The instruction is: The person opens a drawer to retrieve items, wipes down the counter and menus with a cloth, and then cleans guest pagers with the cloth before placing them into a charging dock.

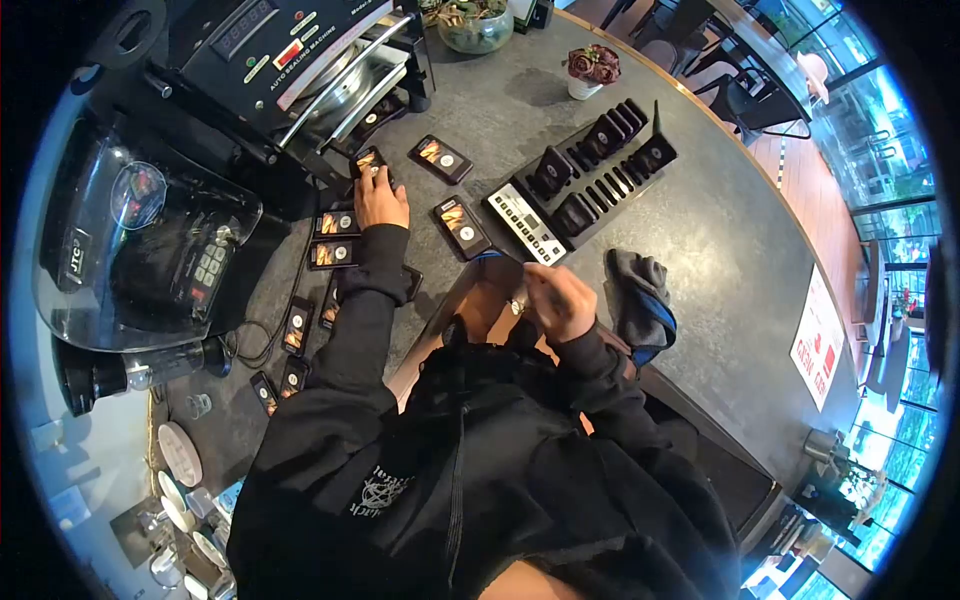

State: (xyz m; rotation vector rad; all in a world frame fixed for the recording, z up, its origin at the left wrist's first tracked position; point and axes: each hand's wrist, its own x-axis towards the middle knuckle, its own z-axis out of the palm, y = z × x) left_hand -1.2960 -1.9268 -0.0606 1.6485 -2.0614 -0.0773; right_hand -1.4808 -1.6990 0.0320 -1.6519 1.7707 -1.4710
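My left hand (381, 203) has its fingers over the lower end of a black restaurant pager (369, 160) beside the sealing machine; the fingertips are closed on it. Two more pagers lie just right of that hand, one pager (440, 160) farther back and another pager (462, 229) closer to me. Below and left of the hand are a pager (334, 254) and several others. At the counter's front edge, my right hand (562, 302) is raised with curled fingers; anything inside is hidden. Beyond it stands a charging base (525, 222) with several pagers upright in its slots.
An auto sealing machine (300, 60) stands at the back left, with a covered blender (150, 240) nearer. A grey cloth (640, 300) lies right of my right hand. A small potted succulent (590, 72) sits toward the back. A paper sign (818, 340) is at the right.
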